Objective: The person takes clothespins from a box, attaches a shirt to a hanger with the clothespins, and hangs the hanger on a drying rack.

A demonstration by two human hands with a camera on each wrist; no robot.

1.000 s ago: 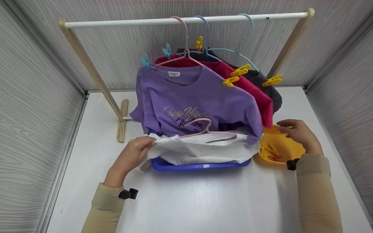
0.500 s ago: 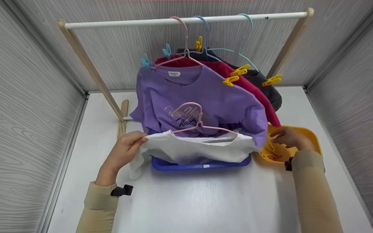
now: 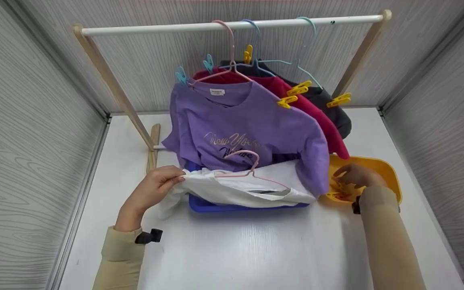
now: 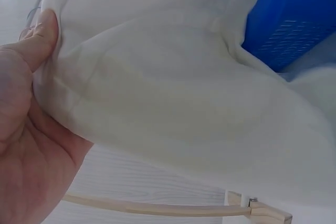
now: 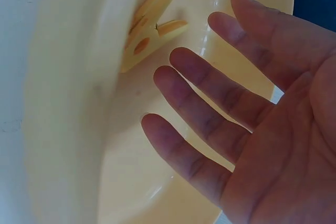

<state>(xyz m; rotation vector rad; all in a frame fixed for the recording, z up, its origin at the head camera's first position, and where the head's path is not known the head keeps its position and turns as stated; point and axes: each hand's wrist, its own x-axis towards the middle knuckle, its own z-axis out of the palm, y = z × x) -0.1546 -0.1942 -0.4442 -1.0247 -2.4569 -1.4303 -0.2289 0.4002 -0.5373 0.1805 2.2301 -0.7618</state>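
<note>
A white shirt on a pink hanger lies over the blue basket. My left hand pinches the shirt's left shoulder between thumb and fingers; in the left wrist view the white cloth spreads out from the thumb. On the right, my right hand is over the yellow bowl-like container, fingers spread and holding nothing. Yellow clothespins lie in that container, a little away from the fingertips in the right wrist view.
A rack with a white bar stands at the back. From it hang a purple shirt, a red shirt and a dark shirt, with yellow clips and blue clips on their shoulders. Walls close in both sides.
My right hand has moved left and down into the yellow container. The left hand has shifted left with the shirt's shoulder. The pink hanger rose, then tipped back down.
</note>
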